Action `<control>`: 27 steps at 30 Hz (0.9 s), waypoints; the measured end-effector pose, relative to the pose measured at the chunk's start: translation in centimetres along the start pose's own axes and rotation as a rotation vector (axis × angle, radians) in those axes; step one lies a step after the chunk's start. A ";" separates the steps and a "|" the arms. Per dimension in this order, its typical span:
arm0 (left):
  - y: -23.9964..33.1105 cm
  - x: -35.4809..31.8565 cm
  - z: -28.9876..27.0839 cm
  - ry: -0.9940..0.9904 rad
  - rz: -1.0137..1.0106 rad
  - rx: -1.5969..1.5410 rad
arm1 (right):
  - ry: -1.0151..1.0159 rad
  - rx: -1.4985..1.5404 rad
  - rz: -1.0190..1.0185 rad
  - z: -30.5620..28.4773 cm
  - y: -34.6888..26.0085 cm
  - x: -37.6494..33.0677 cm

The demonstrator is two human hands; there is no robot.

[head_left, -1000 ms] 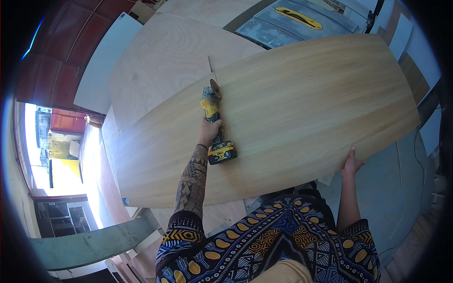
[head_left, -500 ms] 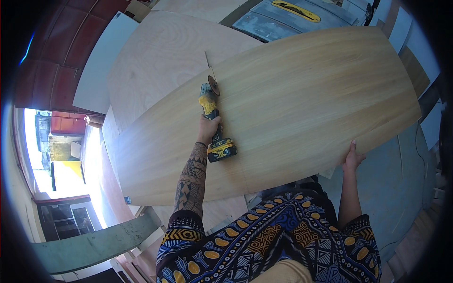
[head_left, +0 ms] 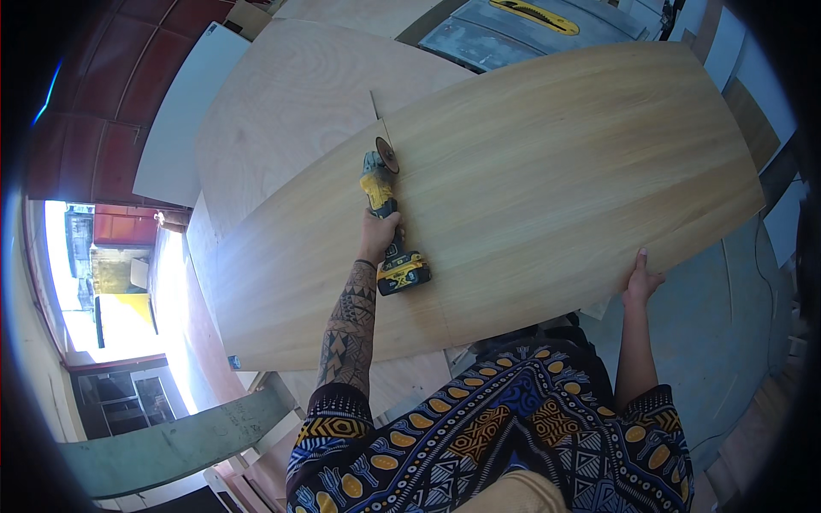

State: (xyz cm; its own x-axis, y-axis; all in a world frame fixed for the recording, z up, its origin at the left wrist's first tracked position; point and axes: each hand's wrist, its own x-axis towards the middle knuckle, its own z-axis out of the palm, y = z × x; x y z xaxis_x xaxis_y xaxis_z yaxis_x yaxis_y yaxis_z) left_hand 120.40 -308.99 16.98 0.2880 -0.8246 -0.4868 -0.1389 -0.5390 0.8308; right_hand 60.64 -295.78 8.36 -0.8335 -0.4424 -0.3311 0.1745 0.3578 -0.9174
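Observation:
My left hand [head_left: 379, 232] grips a yellow and black cordless angle grinder [head_left: 389, 227]. Its disc [head_left: 386, 155] sits at the far edge of a large rounded wooden panel [head_left: 556, 171]. The battery end of the grinder points back toward me. My right hand [head_left: 640, 278] rests on the near edge of the same panel, fingers flat against the wood.
A paler plywood sheet [head_left: 282, 111] lies under and beyond the panel. A white board [head_left: 184, 111] lies to the far left. A grey machine table with a yellow part [head_left: 530, 26] stands at the back. A green beam [head_left: 171, 440] runs at the lower left.
The grinder and my left hand have stayed at the panel's far edge. The view has shifted slightly. My right hand remains on the near edge.

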 end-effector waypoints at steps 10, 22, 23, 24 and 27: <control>0.1 0.1 0.2 0.001 0.021 -0.013 | -0.010 0.007 -0.008 0.1 0.1 0.6; 0.5 -0.3 0.2 0.008 0.014 0.001 | -0.007 -0.002 -0.011 0.3 -0.3 0.6; 0.5 -0.4 0.0 0.005 0.011 0.005 | -0.009 -0.002 -0.009 0.4 -0.4 0.4; 0.4 -0.4 0.0 0.007 0.011 0.006 | -0.005 -0.004 0.001 0.6 -0.6 0.2; 0.5 -0.4 0.1 0.007 -0.004 0.016 | -0.003 0.006 0.003 0.6 -0.7 0.2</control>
State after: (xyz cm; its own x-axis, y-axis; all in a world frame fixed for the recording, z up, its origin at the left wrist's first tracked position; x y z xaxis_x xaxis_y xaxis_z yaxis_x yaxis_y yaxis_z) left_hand 120.15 -309.00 17.58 0.2957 -0.8211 -0.4883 -0.1532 -0.5452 0.8242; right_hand 60.71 -296.63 8.83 -0.8314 -0.4435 -0.3348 0.1807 0.3540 -0.9176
